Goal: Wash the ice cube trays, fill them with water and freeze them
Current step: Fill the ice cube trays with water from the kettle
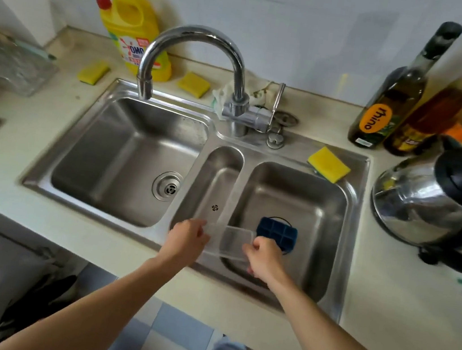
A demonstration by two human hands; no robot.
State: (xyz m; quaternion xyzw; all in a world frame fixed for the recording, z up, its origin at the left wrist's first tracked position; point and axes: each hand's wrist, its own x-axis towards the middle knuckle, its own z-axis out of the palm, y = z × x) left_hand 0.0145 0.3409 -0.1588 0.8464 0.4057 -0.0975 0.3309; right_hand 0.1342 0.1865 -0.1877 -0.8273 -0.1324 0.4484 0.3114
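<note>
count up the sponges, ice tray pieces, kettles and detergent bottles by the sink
yellow sponges: 3
ice tray pieces: 2, the blue tray and the clear tray
kettle: 1
detergent bottle: 1
total: 7
</note>
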